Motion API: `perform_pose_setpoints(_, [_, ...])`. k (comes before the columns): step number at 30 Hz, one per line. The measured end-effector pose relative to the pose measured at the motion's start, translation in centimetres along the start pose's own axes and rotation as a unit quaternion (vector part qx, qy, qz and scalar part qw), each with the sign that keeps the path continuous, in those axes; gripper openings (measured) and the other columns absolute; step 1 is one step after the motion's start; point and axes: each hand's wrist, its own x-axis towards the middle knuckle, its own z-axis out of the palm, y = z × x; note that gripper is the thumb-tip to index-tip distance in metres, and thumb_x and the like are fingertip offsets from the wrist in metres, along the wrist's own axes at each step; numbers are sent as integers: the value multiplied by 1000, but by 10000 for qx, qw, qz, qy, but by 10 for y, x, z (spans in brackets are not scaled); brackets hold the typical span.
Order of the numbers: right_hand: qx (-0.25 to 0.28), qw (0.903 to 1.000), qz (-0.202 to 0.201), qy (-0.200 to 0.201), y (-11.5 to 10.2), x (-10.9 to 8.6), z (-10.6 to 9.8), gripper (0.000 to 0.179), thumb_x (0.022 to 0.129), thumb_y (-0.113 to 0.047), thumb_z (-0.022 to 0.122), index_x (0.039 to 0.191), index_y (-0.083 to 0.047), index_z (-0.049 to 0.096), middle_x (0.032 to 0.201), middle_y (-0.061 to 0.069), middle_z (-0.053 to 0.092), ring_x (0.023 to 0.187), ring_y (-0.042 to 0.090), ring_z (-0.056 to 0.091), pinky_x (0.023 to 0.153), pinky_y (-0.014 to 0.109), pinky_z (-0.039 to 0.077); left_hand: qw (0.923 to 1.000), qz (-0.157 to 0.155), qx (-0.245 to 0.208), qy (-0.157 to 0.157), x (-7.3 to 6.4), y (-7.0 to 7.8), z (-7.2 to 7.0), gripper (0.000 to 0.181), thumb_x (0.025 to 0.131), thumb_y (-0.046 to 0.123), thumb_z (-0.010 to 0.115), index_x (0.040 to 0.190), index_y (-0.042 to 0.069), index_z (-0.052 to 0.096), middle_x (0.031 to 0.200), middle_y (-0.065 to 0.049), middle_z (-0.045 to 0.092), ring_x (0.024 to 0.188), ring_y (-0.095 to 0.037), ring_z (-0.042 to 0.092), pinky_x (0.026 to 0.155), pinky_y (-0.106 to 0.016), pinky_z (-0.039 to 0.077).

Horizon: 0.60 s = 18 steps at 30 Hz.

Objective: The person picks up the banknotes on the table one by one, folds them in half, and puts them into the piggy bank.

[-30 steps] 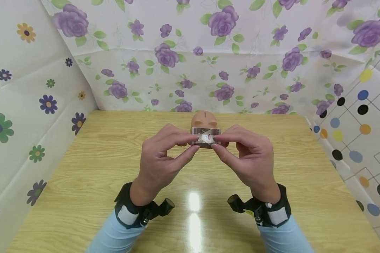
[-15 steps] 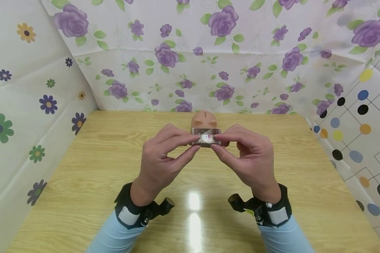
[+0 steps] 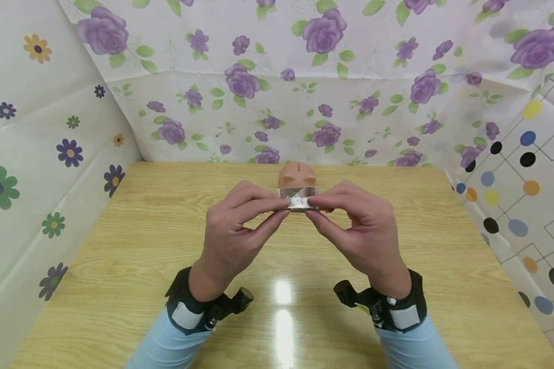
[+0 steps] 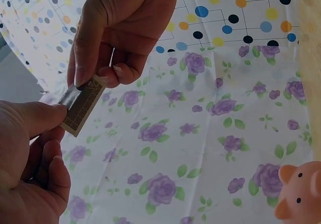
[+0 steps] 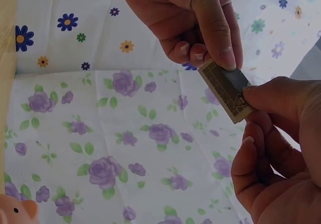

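Both hands hold a small printed paper slip [image 3: 298, 201] by its two ends, over the middle of the table. My left hand [image 3: 240, 223] pinches the left end between thumb and fingers, and my right hand [image 3: 362, 225] does the same on the right. Its face shows a pale oval with a small cartoon print, curving between the fingertips. Brown grid lines and a dark shiny patch mark the slip [image 4: 80, 106] in the left wrist view. Just behind it sits a pink piggy bank [image 3: 297, 173] with a slot on top; its lower part is hidden in the head view.
The wooden table [image 3: 281, 266] reaches back to a wall sheet [image 3: 277, 77] with purple roses. A flowered sheet [image 3: 32, 205] borders the left and a dotted sheet [image 3: 526, 215] the right. Each wrist wears a black strap with a camera.
The slip looks shorter from front to back than before, its near part more curved over. Both hands have shifted slightly, still pinching the ends. The piggy bank stays in place.
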Motion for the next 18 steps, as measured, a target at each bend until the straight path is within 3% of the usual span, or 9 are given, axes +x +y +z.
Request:
perform_pose_setpoints(8, [-492, 9988, -48, -57, -1, 0, -2, 24, 82, 11, 79, 103, 0, 78, 94, 11, 75, 87, 12, 70, 80, 20, 57, 9999, 13, 145, -64, 0, 1, -1, 19, 78, -2, 86, 96, 3, 81, 90, -7, 73, 78, -18, 59, 63, -22, 45])
perform_pose_setpoints(18, [-1123, 9936, -77, -17, -4, -1, -2, 25, 80, 7, 82, 101, -6, 81, 91, 4, 76, 80, 7, 68, 63, 16, 45, 9996, 19, 264, -135, 1, 2, -2, 18, 77, -1, 87, 93, 4, 81, 88, -7, 73, 78, -17, 61, 63, -24, 49])
